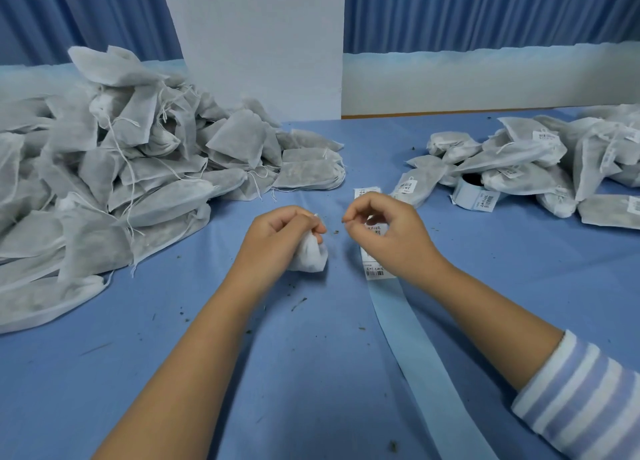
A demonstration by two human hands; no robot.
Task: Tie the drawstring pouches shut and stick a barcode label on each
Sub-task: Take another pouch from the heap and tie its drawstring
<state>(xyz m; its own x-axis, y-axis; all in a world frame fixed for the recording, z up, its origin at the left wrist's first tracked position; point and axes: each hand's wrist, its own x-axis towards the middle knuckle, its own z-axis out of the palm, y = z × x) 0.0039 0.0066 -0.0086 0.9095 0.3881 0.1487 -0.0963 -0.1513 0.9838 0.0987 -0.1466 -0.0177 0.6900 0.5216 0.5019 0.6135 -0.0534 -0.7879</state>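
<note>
Left grip (277, 231) tight round pouch (310, 257), right grip (384, 232) pinched, contents unclear, over blue tablecloth (311, 373), curtains (485, 12) behind.

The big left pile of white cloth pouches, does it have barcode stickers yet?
No, the left pile of white cloth pouches looks bare; barcode stickers show only on the right pile.

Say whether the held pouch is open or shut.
Shut: the left hand grips the pouch by its bunched neck; whether knotted, cannot tell.
</note>
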